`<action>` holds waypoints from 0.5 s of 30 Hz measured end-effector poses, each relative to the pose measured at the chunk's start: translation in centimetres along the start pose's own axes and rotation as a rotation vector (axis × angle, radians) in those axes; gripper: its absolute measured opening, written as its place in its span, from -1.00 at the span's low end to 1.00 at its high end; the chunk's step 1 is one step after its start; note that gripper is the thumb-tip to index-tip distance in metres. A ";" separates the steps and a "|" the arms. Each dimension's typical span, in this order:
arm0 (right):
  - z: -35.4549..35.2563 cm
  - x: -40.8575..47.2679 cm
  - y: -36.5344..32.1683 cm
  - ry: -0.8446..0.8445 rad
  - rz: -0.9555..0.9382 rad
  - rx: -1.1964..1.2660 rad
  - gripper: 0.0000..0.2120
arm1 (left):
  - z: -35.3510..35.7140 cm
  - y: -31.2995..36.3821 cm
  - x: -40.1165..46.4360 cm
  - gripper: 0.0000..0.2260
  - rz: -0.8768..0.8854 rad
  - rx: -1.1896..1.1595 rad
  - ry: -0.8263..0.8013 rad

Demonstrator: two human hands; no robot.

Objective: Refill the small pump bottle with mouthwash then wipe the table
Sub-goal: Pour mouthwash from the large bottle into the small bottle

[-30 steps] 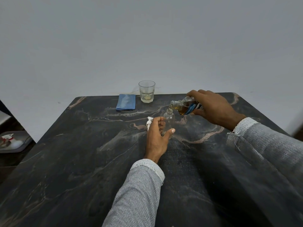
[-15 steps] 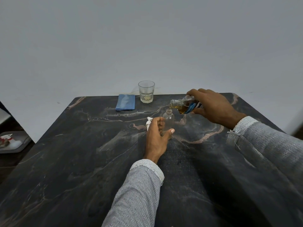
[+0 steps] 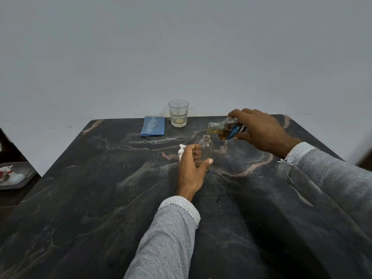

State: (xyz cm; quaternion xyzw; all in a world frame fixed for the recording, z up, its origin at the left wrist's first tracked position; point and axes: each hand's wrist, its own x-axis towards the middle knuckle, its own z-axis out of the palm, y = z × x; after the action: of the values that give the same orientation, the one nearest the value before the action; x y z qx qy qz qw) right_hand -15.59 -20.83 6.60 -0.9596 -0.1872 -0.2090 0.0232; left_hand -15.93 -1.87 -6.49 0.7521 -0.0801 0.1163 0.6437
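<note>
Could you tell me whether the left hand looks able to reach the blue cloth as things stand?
Probably not yet: the left hand grips the small bottle being filled. The table between it and the blue cloth looks unobstructed.

one head-worn view, forward and down (wide-angle), close over table [image 3: 100,198]

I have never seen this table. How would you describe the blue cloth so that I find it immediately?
Start at the far edge of the dark marble table, where it meets the grey wall. A drinking glass stands there, and the blue cloth lies flat just to the left of it. It is the only folded, soft, blue thing there; its neighbours are clear glass or plastic.
</note>
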 end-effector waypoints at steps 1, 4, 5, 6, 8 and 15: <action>0.0 0.0 0.0 -0.001 0.001 0.000 -0.48 | 0.0 0.0 0.0 -0.60 0.002 0.000 0.000; -0.2 0.1 0.1 -0.002 -0.002 -0.015 -0.47 | 0.1 -0.1 0.0 -0.61 0.021 -0.009 0.003; -0.2 0.1 0.1 -0.001 -0.005 -0.021 -0.47 | 0.1 -0.2 0.0 -0.61 0.029 -0.007 0.004; -0.2 0.1 0.1 0.000 -0.007 -0.025 -0.46 | 0.1 -0.2 0.0 -0.61 0.035 -0.003 0.006; -0.2 0.1 0.1 -0.001 -0.005 -0.026 -0.46 | 0.0 -0.2 0.0 -0.61 0.038 -0.001 0.007; -0.2 0.0 0.3 -0.004 0.002 -0.028 -0.47 | 0.0 -0.1 0.0 -0.62 0.024 -0.008 0.005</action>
State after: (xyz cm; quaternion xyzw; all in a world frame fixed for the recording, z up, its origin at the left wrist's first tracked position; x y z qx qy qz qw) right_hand -15.56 -21.15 6.84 -0.9603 -0.1835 -0.2098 0.0093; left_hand -15.91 -1.89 -6.62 0.7482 -0.0880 0.1254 0.6455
